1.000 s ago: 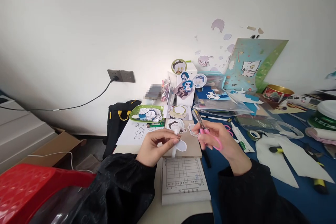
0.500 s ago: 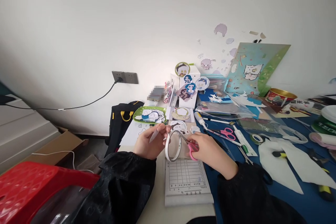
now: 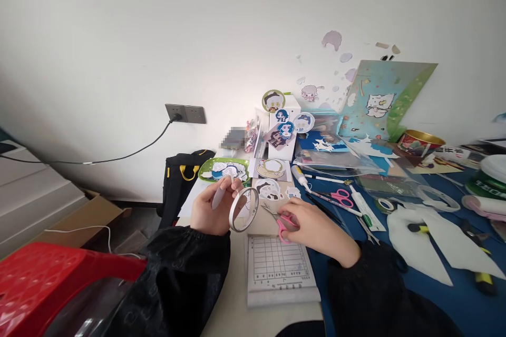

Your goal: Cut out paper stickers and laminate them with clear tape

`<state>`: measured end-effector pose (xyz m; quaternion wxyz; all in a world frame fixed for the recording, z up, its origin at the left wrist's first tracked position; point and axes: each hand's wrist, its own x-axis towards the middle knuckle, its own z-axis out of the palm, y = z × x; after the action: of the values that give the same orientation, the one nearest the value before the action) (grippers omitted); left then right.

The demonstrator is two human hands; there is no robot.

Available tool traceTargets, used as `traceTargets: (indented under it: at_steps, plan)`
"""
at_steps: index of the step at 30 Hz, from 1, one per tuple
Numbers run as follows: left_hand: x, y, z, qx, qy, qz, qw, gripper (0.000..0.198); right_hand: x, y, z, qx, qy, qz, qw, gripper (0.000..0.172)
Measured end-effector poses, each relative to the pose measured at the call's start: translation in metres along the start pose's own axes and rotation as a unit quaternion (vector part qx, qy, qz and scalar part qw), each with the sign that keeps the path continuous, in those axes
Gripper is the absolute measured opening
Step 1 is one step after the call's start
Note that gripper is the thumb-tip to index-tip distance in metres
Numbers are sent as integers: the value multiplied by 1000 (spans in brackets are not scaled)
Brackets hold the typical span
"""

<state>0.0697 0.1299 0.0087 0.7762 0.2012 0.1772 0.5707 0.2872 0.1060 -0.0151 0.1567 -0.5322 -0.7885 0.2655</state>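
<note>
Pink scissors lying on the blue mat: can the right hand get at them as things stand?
Probably yes: the scissors on the mat lie uncovered just beyond the right hand, though it grips another pink pair.

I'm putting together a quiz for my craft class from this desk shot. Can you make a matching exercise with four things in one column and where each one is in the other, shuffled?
Things
1. tape roll
2. pink scissors nearest the pad
3. ruled pad
4. black bag

Places
A. flat on the desk, just below both hands
B. gripped in the right hand
C. beside the desk, against the wall
D. held up in the left hand

Pairs: 1-D, 2-B, 3-A, 4-C
</note>
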Motion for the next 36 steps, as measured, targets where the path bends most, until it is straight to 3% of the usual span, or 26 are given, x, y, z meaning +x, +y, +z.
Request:
traceTargets:
  at_steps: [7, 10, 14, 17, 20, 24, 28, 32, 36]
  plan:
    - [0, -1, 3, -9, 6, -24, 1000, 21, 2, -6, -9, 44, 152, 7, 987, 16]
    - [0, -1, 5, -16, 15, -45, 999, 23, 3, -7, -9, 58, 186, -14, 981, 16]
    - [0, -5, 3, -36, 22, -66, 997, 26, 7, -10, 1, 71, 191, -60, 977, 14]
    - [2, -10, -2, -60, -4, -70, 996, 27, 10, -13, 11, 82, 193, -83, 974, 18]
    - [2, -16, -7, -80, -26, -91, 992, 31, 13, -16, 18, 103, 157, -84, 979, 25]
    - [1, -20, -10, -61, -65, -100, 991, 29, 18, -21, 26, 97, 122, -85, 984, 21]
    - [2, -20, -13, -20, -99, -104, 989, 17, 19, -23, 25, 74, 167, -74, 980, 36]
    - [6, -18, -19, 34, -131, -97, 986, 14, 8, -16, 11, 68, 213, -33, 974, 35]
    - [12, -18, -27, 157, -164, -89, 970, 17, -14, -5, -5, 62, 243, 17, 968, 36]
